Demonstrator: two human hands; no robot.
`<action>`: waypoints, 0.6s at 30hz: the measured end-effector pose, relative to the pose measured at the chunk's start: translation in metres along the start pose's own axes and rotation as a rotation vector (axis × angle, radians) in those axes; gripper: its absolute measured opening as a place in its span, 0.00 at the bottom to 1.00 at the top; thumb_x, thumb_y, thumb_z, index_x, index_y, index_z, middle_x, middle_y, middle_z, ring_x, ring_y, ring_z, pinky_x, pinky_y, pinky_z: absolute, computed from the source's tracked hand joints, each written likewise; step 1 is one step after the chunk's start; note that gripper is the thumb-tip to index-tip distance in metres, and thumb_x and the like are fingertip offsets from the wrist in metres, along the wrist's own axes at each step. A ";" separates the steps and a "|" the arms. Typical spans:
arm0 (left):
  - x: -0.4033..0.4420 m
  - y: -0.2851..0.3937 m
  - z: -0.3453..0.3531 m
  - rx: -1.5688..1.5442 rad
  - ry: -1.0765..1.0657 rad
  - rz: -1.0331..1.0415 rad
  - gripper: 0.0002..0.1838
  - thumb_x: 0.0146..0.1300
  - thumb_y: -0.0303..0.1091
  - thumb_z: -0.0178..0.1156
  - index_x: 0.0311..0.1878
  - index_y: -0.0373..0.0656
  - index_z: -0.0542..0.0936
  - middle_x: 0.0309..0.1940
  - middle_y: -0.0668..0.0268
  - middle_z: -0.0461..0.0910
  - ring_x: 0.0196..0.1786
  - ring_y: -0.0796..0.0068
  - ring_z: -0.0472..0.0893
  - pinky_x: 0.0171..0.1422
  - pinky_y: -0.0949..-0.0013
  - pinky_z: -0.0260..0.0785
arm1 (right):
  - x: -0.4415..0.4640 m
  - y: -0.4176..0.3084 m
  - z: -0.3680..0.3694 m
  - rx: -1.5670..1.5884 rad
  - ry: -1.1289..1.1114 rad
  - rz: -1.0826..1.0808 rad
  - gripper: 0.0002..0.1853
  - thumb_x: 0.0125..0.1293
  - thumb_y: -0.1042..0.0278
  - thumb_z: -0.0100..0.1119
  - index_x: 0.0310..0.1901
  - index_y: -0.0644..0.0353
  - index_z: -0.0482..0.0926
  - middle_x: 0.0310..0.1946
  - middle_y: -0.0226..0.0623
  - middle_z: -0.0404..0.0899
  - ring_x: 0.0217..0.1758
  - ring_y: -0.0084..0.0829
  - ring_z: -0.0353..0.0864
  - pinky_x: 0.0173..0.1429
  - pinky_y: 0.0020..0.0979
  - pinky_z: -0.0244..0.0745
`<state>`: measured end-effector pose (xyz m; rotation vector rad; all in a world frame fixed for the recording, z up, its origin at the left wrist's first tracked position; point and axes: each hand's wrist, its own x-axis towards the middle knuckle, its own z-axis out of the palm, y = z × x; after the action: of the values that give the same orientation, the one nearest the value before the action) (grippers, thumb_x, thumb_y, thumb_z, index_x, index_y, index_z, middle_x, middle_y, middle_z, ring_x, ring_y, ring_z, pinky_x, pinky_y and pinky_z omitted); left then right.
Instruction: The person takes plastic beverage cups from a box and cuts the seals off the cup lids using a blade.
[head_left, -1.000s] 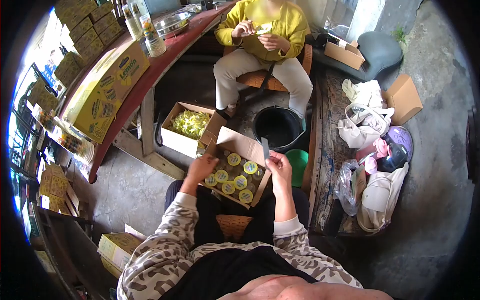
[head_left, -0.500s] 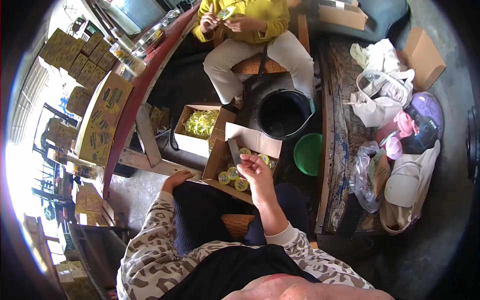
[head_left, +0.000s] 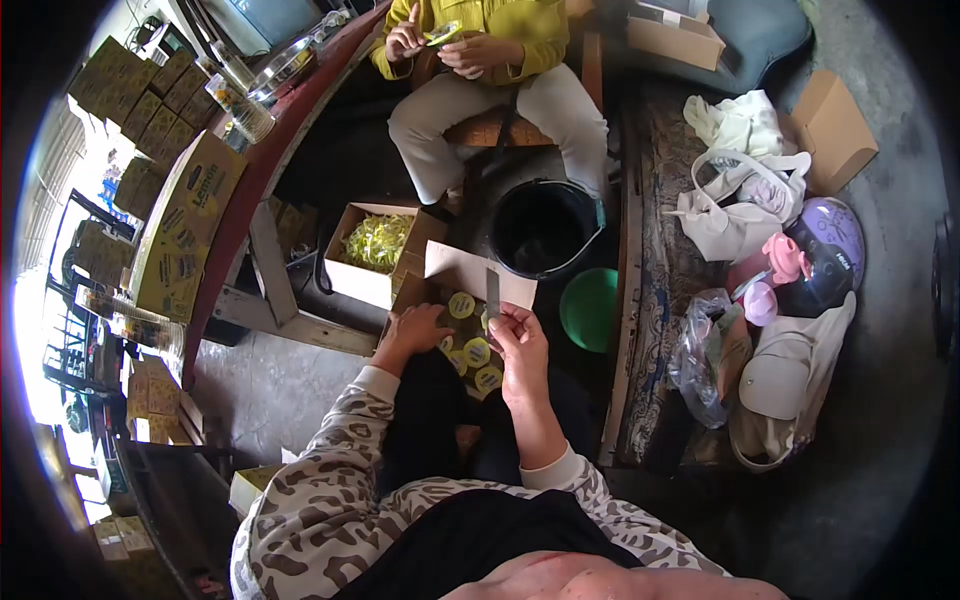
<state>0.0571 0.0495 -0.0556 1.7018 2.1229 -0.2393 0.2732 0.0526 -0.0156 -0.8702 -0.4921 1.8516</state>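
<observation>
My right hand (head_left: 523, 362) pinches a flat grey blade-like strip (head_left: 492, 287), which points up and away from me. It hovers over the right side of an open cardboard box (head_left: 478, 273) at my knees. Inside the box lie several small round cups with yellow-green lids (head_left: 476, 351). My left hand (head_left: 411, 334) is at the box's left side, palm down, fingers apart and reaching in over the cups. I see nothing held in it, though its fingertips are partly hidden.
A box of yellow-green strips (head_left: 375, 243), a black bucket (head_left: 541, 230) and a green basin (head_left: 590, 310) stand beyond. Opposite sits a person in a yellow top (head_left: 545, 45) holding a lidded cup (head_left: 444, 35). A bench with bags (head_left: 735, 220) is right; a red-edged table with cartons (head_left: 190, 230), left.
My left hand has moved from my left knee to the right, into the box's left side. The strip in my right hand is now more upright. The whole view has shifted slightly.
</observation>
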 end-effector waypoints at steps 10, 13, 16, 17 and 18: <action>0.007 -0.110 0.032 -0.122 -0.054 -0.299 0.32 0.61 0.57 0.64 0.61 0.46 0.76 0.59 0.54 0.78 0.65 0.50 0.75 0.71 0.31 0.55 | 0.007 0.010 0.005 -0.063 -0.008 0.010 0.20 0.64 0.78 0.63 0.57 0.62 0.71 0.38 0.26 0.74 0.39 0.19 0.76 0.45 0.23 0.73; 0.009 -0.103 0.038 -0.135 0.031 -0.188 0.33 0.60 0.58 0.65 0.61 0.46 0.76 0.60 0.55 0.78 0.66 0.51 0.74 0.72 0.27 0.51 | 0.017 0.013 -0.011 -0.182 0.043 -0.029 0.20 0.63 0.77 0.64 0.56 0.62 0.72 0.39 0.28 0.75 0.41 0.20 0.78 0.45 0.24 0.75; 0.019 -0.105 0.046 -0.113 -0.008 -0.167 0.34 0.59 0.60 0.64 0.62 0.47 0.75 0.61 0.56 0.77 0.67 0.52 0.73 0.71 0.23 0.47 | 0.024 0.015 -0.025 -0.204 0.080 -0.090 0.19 0.63 0.78 0.64 0.56 0.61 0.72 0.39 0.28 0.76 0.41 0.19 0.77 0.43 0.24 0.75; 0.025 -0.104 0.048 -0.127 -0.005 -0.163 0.34 0.59 0.60 0.64 0.62 0.47 0.75 0.61 0.56 0.77 0.67 0.52 0.73 0.71 0.23 0.47 | 0.026 0.016 -0.028 -0.222 0.092 -0.111 0.19 0.63 0.78 0.64 0.56 0.61 0.73 0.39 0.28 0.77 0.40 0.18 0.77 0.43 0.24 0.74; 0.031 -0.102 0.051 -0.129 -0.074 -0.157 0.35 0.60 0.61 0.63 0.63 0.47 0.75 0.62 0.56 0.77 0.67 0.52 0.73 0.70 0.22 0.46 | 0.029 0.017 -0.032 -0.219 0.077 -0.126 0.19 0.63 0.79 0.64 0.56 0.61 0.73 0.39 0.28 0.77 0.39 0.18 0.77 0.42 0.23 0.74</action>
<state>-0.0359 0.0331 -0.1260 1.4345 2.1699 -0.2022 0.2788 0.0704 -0.0583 -1.0281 -0.6951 1.6640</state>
